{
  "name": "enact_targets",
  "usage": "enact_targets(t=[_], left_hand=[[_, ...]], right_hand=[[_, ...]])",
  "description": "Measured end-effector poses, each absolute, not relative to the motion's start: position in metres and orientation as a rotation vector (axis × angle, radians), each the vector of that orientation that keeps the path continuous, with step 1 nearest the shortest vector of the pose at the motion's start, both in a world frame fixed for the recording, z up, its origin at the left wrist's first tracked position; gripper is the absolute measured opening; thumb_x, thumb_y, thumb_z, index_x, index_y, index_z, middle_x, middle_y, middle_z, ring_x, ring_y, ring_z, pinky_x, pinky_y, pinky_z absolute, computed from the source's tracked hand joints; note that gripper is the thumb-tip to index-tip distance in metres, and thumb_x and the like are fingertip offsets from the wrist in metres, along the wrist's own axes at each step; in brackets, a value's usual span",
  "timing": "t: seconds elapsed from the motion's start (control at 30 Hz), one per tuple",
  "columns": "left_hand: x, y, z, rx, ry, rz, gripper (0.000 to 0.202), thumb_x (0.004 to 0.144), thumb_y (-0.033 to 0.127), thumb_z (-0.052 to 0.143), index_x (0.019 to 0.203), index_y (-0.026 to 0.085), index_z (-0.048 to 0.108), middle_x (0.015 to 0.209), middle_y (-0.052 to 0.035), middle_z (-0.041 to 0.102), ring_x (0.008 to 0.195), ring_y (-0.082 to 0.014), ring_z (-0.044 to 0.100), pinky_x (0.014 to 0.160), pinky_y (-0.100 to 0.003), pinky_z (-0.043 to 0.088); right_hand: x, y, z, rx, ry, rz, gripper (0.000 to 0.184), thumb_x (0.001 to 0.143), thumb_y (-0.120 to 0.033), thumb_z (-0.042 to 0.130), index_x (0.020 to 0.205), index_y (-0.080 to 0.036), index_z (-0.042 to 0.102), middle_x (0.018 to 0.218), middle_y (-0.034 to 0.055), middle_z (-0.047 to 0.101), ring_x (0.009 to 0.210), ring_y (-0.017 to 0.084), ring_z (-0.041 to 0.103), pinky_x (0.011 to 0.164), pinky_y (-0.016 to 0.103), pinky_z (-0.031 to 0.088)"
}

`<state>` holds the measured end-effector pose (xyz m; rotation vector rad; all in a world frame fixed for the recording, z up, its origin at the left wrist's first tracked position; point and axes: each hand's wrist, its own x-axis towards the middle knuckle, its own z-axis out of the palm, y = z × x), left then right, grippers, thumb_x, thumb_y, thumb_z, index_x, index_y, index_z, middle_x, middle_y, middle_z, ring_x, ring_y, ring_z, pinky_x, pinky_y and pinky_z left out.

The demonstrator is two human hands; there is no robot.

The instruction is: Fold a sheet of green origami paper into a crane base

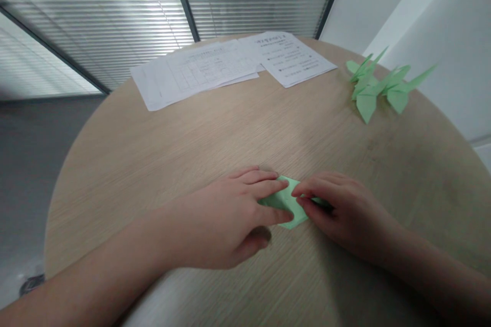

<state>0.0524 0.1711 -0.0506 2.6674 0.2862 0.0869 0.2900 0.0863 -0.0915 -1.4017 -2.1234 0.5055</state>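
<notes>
A small piece of folded green origami paper (pixel 287 198) lies on the table between my hands. My left hand (pixel 245 212) rests palm down over its left part, with the fingers stretched out and slightly spread on the paper. At the paper's right side, my right hand (pixel 335 209) pinches its edge between thumb and forefinger. The part of the paper inside the pinch and under my left palm is hidden.
The round wooden table (pixel 161 153) has several green folded paper cranes (pixel 378 84) near its right rim. Printed sheets (pixel 203 69) and another printed page (pixel 293 59) lie along the far edge. Beyond stand window blinds (pixel 95 15) and a white wall (pixel 441 36).
</notes>
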Motion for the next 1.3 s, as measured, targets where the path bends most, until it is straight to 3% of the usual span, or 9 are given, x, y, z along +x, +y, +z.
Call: enact_targets(t=[0.4,0.67,0.83,1.07,1.3], left_hand=[[0.054,0.169,-0.055,2.73,0.307,0.07,0.04,0.088,0.032,0.07,0.128,0.032,0.068,0.145,-0.0066,0.059,0.139,-0.0302,0.049,0.121,-0.049,0.033],[0.055,0.167,-0.055,2.696,0.316,0.112,0.038,0.087,0.026,0.069,0.124,0.03,0.068,0.143,-0.0058,0.06,0.137,-0.0295,0.052,0.121,-0.049,0.033],[0.061,0.157,-0.056,2.687,0.308,0.147,0.04,0.089,0.021,0.062,0.129,0.023,0.063,0.145,-0.006,0.059,0.144,-0.0295,0.044,0.125,-0.05,0.028],[0.064,0.157,-0.058,2.644,0.254,0.095,0.035,0.097,0.025,0.054,0.129,0.017,0.063,0.137,-0.0093,0.066,0.136,-0.0245,0.055,0.126,-0.043,0.028],[0.065,0.16,-0.055,2.613,0.245,0.067,0.033,0.098,0.024,0.053,0.128,0.017,0.064,0.135,-0.0082,0.067,0.136,-0.0231,0.054,0.125,-0.04,0.03]], right_hand=[[0.312,0.083,-0.081,-1.53,-2.199,0.498,0.021,0.098,-0.023,0.055,0.114,-0.023,0.069,0.093,0.0067,0.075,0.086,0.022,0.068,0.079,0.039,0.052],[0.316,0.084,-0.083,-1.521,-2.275,0.493,0.02,0.1,-0.025,0.055,0.114,-0.022,0.069,0.097,0.0077,0.075,0.089,0.024,0.068,0.081,0.04,0.053],[0.313,0.085,-0.081,-1.526,-2.278,0.478,0.021,0.099,-0.021,0.055,0.114,-0.021,0.07,0.098,0.0078,0.076,0.092,0.024,0.069,0.082,0.04,0.053],[0.321,0.087,-0.08,-1.482,-2.313,0.543,0.023,0.099,-0.021,0.055,0.114,-0.023,0.073,0.094,0.0055,0.075,0.089,0.022,0.068,0.08,0.037,0.052],[0.33,0.088,-0.08,-1.494,-2.317,0.54,0.025,0.098,-0.017,0.055,0.115,-0.02,0.073,0.098,0.0074,0.076,0.09,0.022,0.069,0.081,0.037,0.052]])
